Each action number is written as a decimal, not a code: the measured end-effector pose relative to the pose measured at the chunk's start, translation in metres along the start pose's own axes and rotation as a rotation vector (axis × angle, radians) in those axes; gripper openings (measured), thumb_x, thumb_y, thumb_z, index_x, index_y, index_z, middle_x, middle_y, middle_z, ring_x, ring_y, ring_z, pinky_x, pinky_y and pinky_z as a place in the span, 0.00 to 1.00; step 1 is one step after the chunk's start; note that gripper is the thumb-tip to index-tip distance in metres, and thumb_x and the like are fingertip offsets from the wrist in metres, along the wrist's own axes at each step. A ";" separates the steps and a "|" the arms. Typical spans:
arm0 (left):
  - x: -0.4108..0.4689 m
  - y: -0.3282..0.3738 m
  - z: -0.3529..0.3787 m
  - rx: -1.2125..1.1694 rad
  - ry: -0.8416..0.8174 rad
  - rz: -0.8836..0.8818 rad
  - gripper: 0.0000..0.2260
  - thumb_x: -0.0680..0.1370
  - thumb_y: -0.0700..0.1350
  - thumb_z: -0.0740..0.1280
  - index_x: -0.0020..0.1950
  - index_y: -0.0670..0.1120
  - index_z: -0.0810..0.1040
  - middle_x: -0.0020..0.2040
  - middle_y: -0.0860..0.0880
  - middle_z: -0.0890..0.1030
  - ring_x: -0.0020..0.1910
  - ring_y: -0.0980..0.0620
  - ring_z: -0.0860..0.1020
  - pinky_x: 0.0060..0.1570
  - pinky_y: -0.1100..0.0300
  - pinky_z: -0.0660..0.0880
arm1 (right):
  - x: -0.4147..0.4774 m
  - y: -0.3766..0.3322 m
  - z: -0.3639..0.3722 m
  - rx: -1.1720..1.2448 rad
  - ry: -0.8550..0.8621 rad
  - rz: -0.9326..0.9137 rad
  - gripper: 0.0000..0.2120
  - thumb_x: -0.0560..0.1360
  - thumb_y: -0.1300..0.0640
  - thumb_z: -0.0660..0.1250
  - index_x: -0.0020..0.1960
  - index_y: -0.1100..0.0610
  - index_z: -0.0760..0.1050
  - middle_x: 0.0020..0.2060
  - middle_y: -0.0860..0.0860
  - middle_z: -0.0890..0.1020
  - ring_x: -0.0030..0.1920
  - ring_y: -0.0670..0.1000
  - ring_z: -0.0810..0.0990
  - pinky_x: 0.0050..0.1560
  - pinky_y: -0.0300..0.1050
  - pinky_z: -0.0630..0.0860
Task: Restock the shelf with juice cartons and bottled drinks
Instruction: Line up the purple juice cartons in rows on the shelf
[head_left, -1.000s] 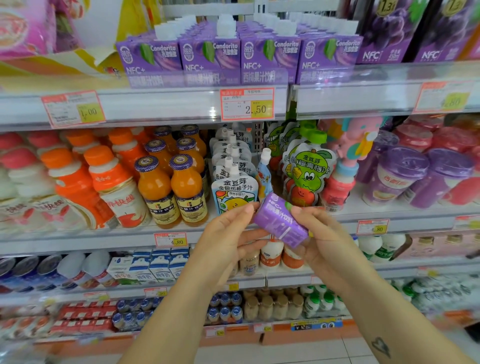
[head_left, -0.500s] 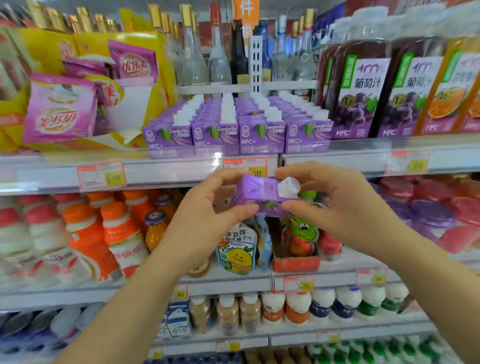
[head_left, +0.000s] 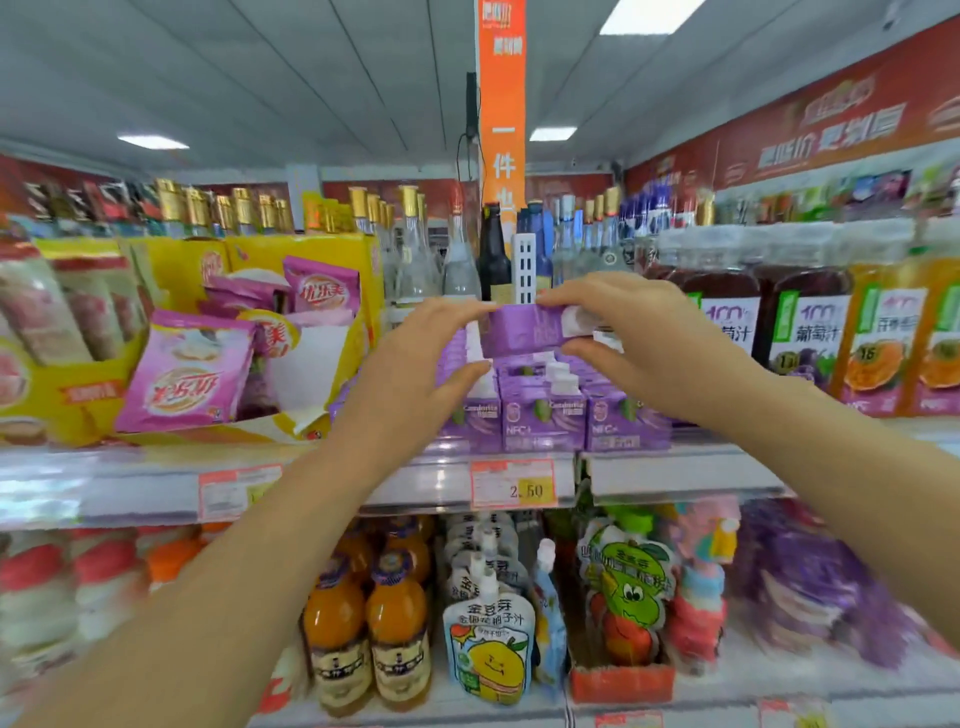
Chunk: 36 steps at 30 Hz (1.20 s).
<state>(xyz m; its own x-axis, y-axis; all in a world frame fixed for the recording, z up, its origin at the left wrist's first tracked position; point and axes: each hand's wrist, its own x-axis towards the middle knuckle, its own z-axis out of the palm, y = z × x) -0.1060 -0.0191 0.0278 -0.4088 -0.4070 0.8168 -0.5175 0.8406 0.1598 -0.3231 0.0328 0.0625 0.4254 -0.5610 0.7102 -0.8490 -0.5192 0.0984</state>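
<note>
Currently, the 2 hands hold 1 purple juice carton (head_left: 522, 332) between them, lying on its side in the air with its white cap end toward the right. The left hand (head_left: 410, 374) pinches the carton's left end, fingers curled over the top edge and thumb underneath. The right hand (head_left: 660, 348) grips the cap end the same way, fingers arched across the top and thumb pressed below. The carton hangs just above the rows of matching purple cartons (head_left: 543, 415) that stand upright on the shelf (head_left: 675, 470), and whether it touches their caps cannot be told. A price tag (head_left: 514, 484) reading 2.50 sits on the shelf rail below them. Dark grape juice bottles (head_left: 802, 322) stand to the right of the rows, and a yellow box of pink sachets (head_left: 182, 374) to the left. Orange drink bottles (head_left: 366, 631) fill the shelf beneath.
</note>
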 end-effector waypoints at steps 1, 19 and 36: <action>0.004 -0.008 0.001 0.047 -0.036 -0.038 0.18 0.77 0.43 0.68 0.66 0.48 0.74 0.63 0.49 0.76 0.63 0.52 0.71 0.62 0.67 0.63 | 0.007 0.004 0.001 -0.005 -0.041 0.040 0.20 0.77 0.60 0.67 0.68 0.54 0.72 0.60 0.50 0.78 0.61 0.53 0.75 0.59 0.41 0.66; 0.021 -0.037 0.008 0.180 -0.414 -0.403 0.13 0.81 0.56 0.59 0.57 0.54 0.80 0.53 0.54 0.82 0.45 0.55 0.76 0.41 0.59 0.72 | 0.080 0.040 0.024 -0.012 -0.748 0.211 0.18 0.80 0.55 0.62 0.69 0.54 0.71 0.69 0.47 0.71 0.58 0.42 0.71 0.58 0.35 0.62; 0.019 -0.042 0.011 0.202 -0.402 -0.394 0.13 0.81 0.58 0.58 0.57 0.56 0.80 0.55 0.56 0.81 0.47 0.55 0.75 0.40 0.60 0.69 | 0.092 0.047 0.065 -0.101 -0.592 0.498 0.19 0.76 0.51 0.67 0.38 0.68 0.75 0.32 0.57 0.73 0.34 0.54 0.72 0.38 0.46 0.73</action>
<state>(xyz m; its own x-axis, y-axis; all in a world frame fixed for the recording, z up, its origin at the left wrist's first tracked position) -0.1007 -0.0661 0.0308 -0.3890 -0.8106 0.4377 -0.8045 0.5304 0.2673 -0.3033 -0.0847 0.0866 0.0591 -0.9781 0.1995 -0.9962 -0.0706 -0.0512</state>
